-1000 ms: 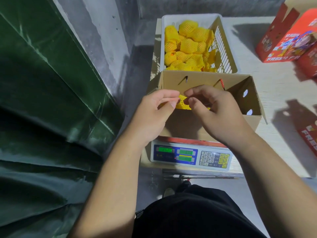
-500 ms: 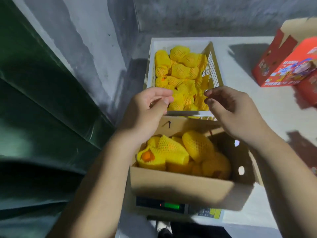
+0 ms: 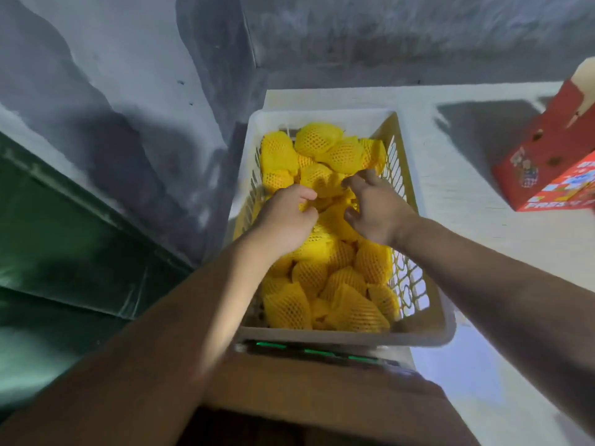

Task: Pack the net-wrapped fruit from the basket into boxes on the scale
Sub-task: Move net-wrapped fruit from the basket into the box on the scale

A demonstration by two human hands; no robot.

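Both hands down in the basket (image 3: 415, 336): left hand (image 3: 286, 223) curled onto a net-wrapped fruit (image 3: 317, 244) directly beneath it, right hand (image 3: 375, 209) spread, empty, just beside.

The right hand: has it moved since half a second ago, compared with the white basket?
Yes. The right hand has gone forward, from above the cardboard box to inside the white basket, fingers spread over the net-wrapped fruit.

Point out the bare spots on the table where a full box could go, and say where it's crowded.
Bare table lies between the basket and the red box, running toward the near edge. Crowded: the basket is packed with netted fruit, with the left hand and right hand reaching in.
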